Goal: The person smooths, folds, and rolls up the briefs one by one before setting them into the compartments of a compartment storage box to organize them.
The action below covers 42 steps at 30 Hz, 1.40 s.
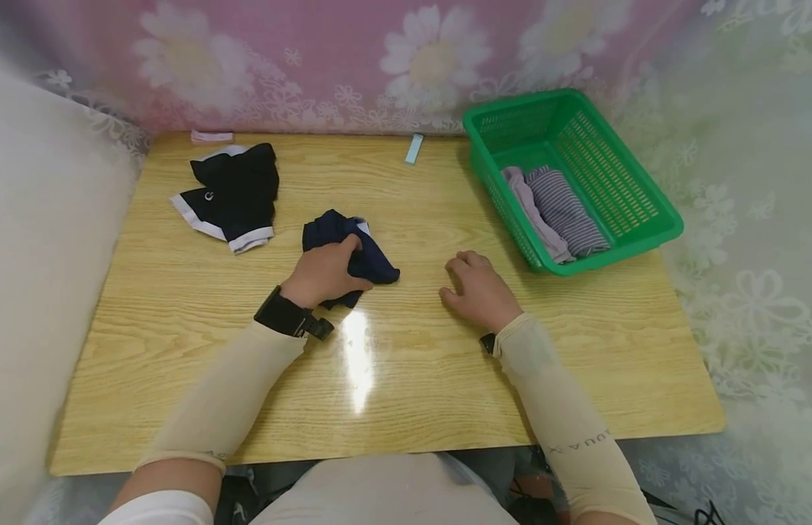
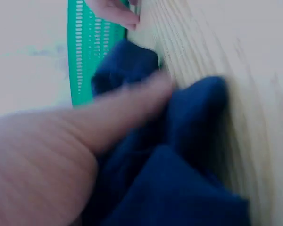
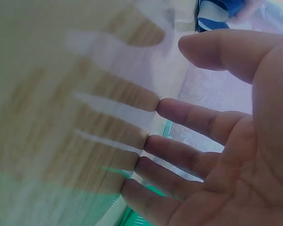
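Observation:
A bunched navy garment (image 1: 380, 264) with a small white patch lies on the table in front of me. My left hand (image 1: 322, 271) grips it, thumb and fingers around the fabric. In the left wrist view the blurred thumb crosses the dark blue folds (image 2: 179, 188). Apart from the garment, to its right, my right hand (image 1: 479, 290) stays over the wood with nothing in it. The right wrist view shows its fingers (image 3: 193, 117) spread and relaxed, fingertips right at the tabletop.
A green plastic basket (image 1: 642, 244) at the back right holds a striped grey-purple rolled cloth (image 1: 563, 208) and a mauve one (image 1: 531, 211). Black garment with white trim (image 1: 245, 189) lies at the left. A pale blue strip (image 1: 414, 149) and a pink strip (image 1: 212, 136) lie along the back edge.

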Each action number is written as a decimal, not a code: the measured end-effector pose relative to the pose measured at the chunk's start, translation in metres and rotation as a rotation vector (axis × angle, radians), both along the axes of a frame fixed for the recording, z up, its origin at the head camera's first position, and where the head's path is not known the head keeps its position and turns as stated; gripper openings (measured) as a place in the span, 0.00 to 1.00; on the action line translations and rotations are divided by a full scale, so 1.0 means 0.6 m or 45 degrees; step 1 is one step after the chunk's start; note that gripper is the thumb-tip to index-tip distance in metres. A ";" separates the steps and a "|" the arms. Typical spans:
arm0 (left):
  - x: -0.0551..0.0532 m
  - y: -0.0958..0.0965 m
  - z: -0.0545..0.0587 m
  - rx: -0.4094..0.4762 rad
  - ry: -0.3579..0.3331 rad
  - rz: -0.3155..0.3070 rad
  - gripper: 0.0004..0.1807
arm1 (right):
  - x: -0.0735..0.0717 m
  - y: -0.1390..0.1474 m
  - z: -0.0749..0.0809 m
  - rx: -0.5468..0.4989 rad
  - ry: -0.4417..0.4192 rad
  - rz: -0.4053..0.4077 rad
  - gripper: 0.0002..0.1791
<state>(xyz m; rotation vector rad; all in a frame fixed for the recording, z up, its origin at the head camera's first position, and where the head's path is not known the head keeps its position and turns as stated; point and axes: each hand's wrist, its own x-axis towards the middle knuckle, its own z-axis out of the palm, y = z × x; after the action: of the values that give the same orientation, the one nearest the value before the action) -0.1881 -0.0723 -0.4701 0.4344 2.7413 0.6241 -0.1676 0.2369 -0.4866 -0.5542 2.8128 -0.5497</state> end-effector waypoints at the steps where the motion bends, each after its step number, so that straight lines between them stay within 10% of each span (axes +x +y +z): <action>1: 0.003 0.001 0.002 -0.004 0.039 0.013 0.30 | 0.001 -0.001 0.000 -0.003 0.001 0.000 0.27; 9: 0.021 0.006 0.053 0.308 0.379 0.042 0.13 | -0.005 -0.010 0.011 -0.008 -0.053 -0.020 0.31; 17: 0.038 0.021 0.114 0.959 0.201 -0.087 0.09 | -0.015 -0.053 0.042 -0.329 0.088 0.093 0.59; 22: 0.043 0.025 0.130 1.204 0.132 -0.287 0.19 | -0.017 -0.073 0.060 -0.458 0.189 0.291 0.31; 26: 0.048 0.014 0.139 1.125 0.139 -0.347 0.26 | -0.012 -0.070 0.064 -0.508 0.050 0.240 0.12; 34: 0.046 0.002 0.141 0.428 0.187 -0.546 0.18 | -0.015 -0.063 0.083 -0.822 -0.043 0.170 0.08; 42: 0.042 -0.020 0.138 0.210 0.237 -0.415 0.26 | -0.023 -0.035 0.104 -0.566 0.001 0.157 0.19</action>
<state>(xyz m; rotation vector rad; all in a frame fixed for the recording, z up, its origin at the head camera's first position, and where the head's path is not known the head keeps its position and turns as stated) -0.1628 -0.0844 -0.3874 1.0004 2.7064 0.7558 -0.1813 0.2159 -0.4244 -0.7993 2.6342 -1.1568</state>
